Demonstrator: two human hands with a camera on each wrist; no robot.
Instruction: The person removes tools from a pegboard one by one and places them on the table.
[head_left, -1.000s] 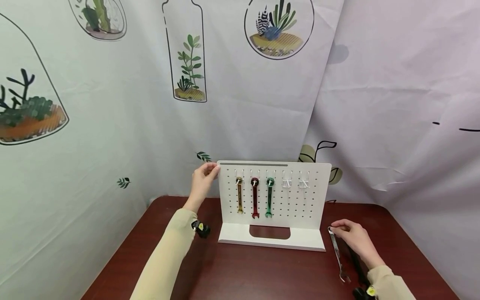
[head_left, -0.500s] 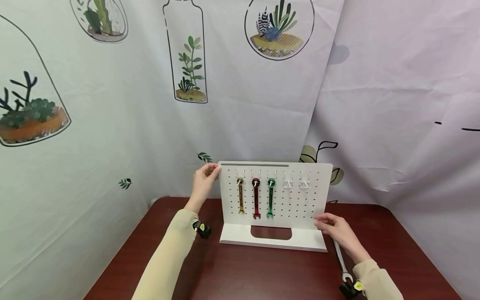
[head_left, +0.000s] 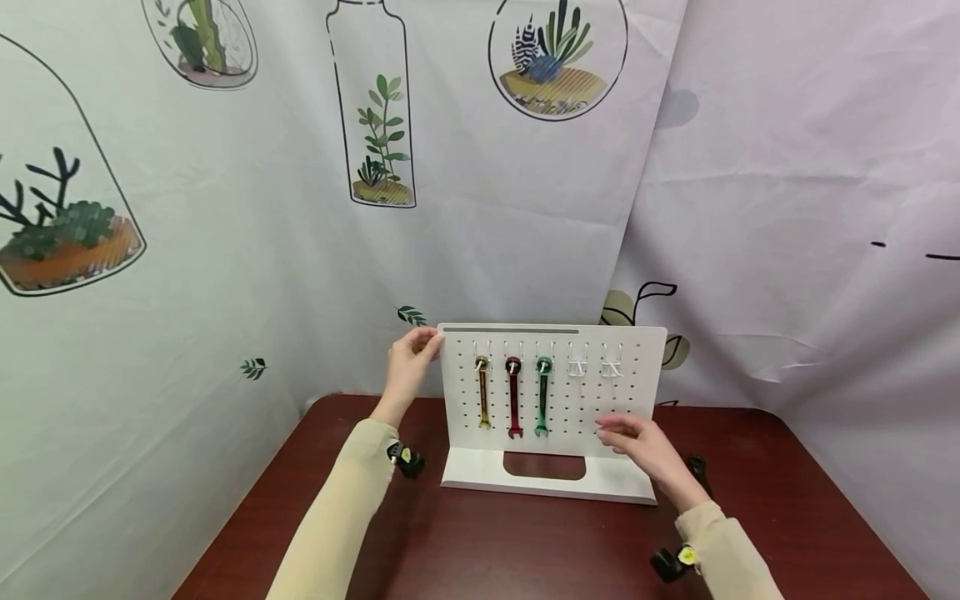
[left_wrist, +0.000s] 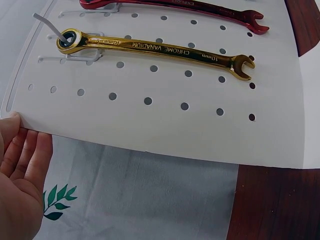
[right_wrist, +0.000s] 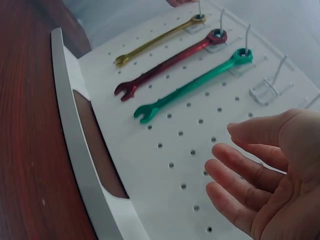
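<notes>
A white pegboard stand [head_left: 637, 375] stands upright at the back of the dark red table [head_left: 525, 550]. On its left hooks hang a gold wrench [head_left: 483, 392], a red wrench [head_left: 513, 396] and a green wrench [head_left: 542, 394]; the same gold wrench [left_wrist: 150, 48], red wrench [right_wrist: 170, 61] and green wrench [right_wrist: 195, 85] show in the wrist views. Two wire hooks [head_left: 592, 367] to their right are bare. My left hand [head_left: 410, 360] touches the board's top left corner with straight fingers [left_wrist: 22, 155]. My right hand [head_left: 637, 437] hovers before the board's lower right, fingers [right_wrist: 240, 170] relaxed, holding nothing.
Printed plant curtains [head_left: 225, 208] hang close behind and on both sides of the table. A small dark object [head_left: 697, 467] lies on the table right of the stand's base [head_left: 540, 487]. Black wrist cameras [head_left: 405, 458] sit on both sleeves.
My right hand left the silver wrench lying on the table at the right and rose leftwards to the front of the board. The left hand stayed on the corner.
</notes>
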